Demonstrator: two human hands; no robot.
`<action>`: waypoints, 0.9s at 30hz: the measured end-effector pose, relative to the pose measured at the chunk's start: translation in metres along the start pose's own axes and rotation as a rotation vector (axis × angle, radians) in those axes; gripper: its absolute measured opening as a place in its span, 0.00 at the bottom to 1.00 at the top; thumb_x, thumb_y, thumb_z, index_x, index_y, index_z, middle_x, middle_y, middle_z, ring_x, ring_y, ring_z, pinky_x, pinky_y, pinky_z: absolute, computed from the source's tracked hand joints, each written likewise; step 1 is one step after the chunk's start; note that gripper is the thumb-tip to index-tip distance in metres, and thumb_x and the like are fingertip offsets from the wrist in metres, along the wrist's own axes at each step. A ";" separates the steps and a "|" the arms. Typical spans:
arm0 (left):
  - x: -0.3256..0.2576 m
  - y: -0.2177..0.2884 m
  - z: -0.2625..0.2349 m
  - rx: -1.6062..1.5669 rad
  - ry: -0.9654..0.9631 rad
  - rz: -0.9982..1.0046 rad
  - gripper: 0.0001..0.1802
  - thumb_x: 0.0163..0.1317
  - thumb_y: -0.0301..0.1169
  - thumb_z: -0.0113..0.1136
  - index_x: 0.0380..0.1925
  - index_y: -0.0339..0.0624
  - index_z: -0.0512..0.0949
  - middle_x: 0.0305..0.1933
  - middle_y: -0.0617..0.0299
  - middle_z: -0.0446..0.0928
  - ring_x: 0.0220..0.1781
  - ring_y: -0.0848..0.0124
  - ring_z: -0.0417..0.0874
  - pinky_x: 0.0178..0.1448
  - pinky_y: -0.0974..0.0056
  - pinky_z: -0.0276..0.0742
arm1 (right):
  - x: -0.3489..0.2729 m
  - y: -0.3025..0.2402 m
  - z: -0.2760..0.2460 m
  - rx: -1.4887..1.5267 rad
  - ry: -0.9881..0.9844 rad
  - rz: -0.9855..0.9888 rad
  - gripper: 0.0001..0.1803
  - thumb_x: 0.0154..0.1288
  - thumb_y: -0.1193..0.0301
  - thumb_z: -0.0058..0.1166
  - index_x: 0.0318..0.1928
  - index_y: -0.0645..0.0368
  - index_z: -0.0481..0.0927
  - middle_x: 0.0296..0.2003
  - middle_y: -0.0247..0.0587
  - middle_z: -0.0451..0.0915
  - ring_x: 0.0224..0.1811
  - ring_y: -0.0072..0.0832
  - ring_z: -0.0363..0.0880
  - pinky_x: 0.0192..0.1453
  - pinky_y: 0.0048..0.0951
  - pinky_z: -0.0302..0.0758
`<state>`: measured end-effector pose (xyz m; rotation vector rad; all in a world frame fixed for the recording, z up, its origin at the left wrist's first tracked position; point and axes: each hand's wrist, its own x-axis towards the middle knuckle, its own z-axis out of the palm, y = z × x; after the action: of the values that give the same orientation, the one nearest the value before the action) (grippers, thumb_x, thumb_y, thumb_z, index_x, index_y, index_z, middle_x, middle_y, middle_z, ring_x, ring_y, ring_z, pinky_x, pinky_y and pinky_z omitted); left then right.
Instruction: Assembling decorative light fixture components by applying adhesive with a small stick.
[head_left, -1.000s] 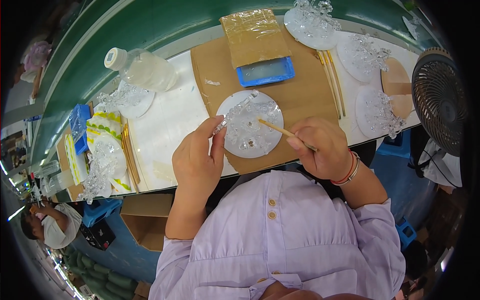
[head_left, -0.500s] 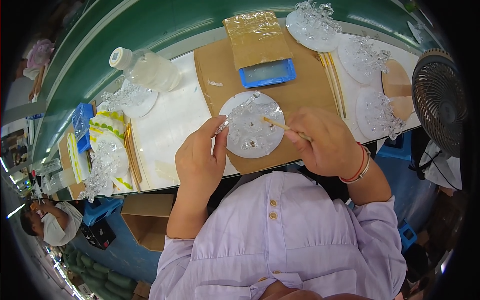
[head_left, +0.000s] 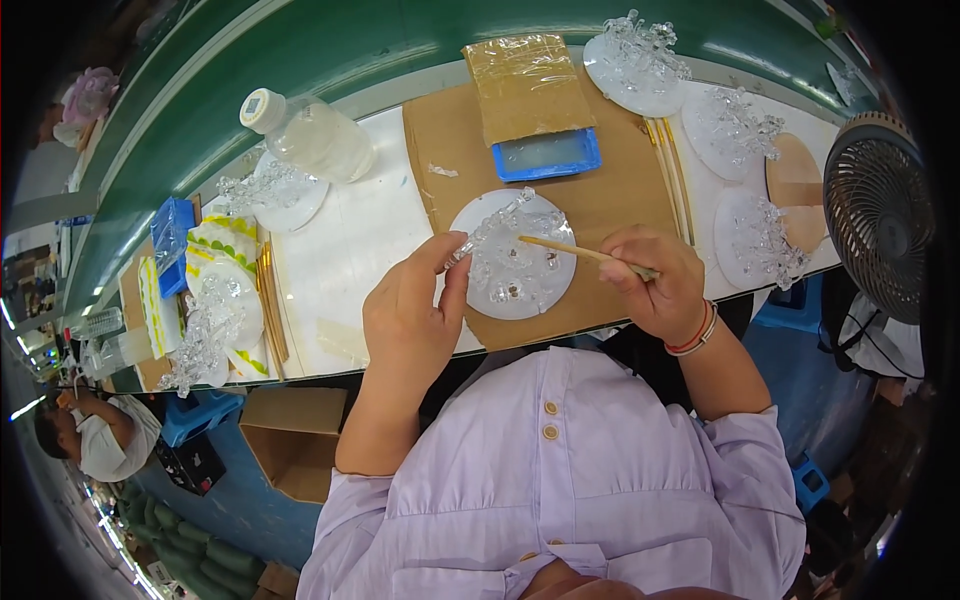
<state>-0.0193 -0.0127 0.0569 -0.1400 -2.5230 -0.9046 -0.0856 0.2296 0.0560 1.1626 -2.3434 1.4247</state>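
Note:
In front of me a round white disc [head_left: 520,302] lies on a brown cardboard sheet, with a cluster of clear beaded pieces [head_left: 500,245] on it. At its left edge my left hand [head_left: 415,305] pinches a clear beaded strand [head_left: 463,250] between thumb and fingers. My right hand [head_left: 658,283] grips a thin wooden-handled brush [head_left: 575,249] from the right. The brush's tip is over the middle of the disc; whether it touches the beads I cannot tell.
Beyond the disc sits a blue tray [head_left: 545,172] of cloudy liquid, partly covered by taped cardboard [head_left: 530,90]. A plastic bottle [head_left: 325,145] stands to the left. More brushes [head_left: 672,180], several beaded discs [head_left: 735,235] and a black fan [head_left: 875,215] are on the right.
My right hand's fingers have shifted along the brush, and its handle now lies flatter and shows more of its length. The left hand keeps its pinch at the disc's edge.

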 end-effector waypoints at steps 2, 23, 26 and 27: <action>0.000 0.002 -0.001 -0.009 -0.018 -0.013 0.14 0.56 0.20 0.67 0.43 0.37 0.77 0.39 0.56 0.83 0.33 0.68 0.86 0.38 0.69 0.81 | -0.001 0.001 0.003 -0.015 0.010 -0.020 0.10 0.62 0.77 0.60 0.37 0.61 0.70 0.29 0.47 0.80 0.26 0.36 0.80 0.29 0.30 0.75; 0.000 0.002 0.004 0.055 0.035 0.025 0.16 0.55 0.21 0.67 0.44 0.40 0.76 0.31 0.58 0.82 0.28 0.65 0.83 0.31 0.65 0.77 | 0.057 -0.037 0.015 -0.221 -0.207 -0.091 0.07 0.61 0.76 0.59 0.35 0.60 0.73 0.29 0.43 0.76 0.29 0.41 0.76 0.31 0.33 0.71; 0.001 0.004 0.004 0.081 0.042 0.045 0.16 0.55 0.21 0.67 0.44 0.40 0.76 0.29 0.59 0.81 0.27 0.66 0.82 0.29 0.65 0.76 | 0.049 -0.031 0.014 -0.159 -0.109 -0.117 0.07 0.61 0.78 0.58 0.34 0.60 0.72 0.28 0.44 0.76 0.27 0.40 0.76 0.30 0.33 0.71; 0.000 0.004 0.004 0.082 0.033 0.041 0.16 0.55 0.21 0.67 0.44 0.40 0.77 0.29 0.59 0.80 0.26 0.66 0.81 0.29 0.65 0.76 | 0.045 -0.030 0.011 -0.157 -0.111 -0.123 0.07 0.61 0.78 0.58 0.34 0.60 0.72 0.28 0.44 0.76 0.27 0.40 0.76 0.30 0.33 0.71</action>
<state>-0.0199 -0.0077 0.0566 -0.1496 -2.5122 -0.7804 -0.0929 0.1890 0.0928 1.3462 -2.3600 1.1424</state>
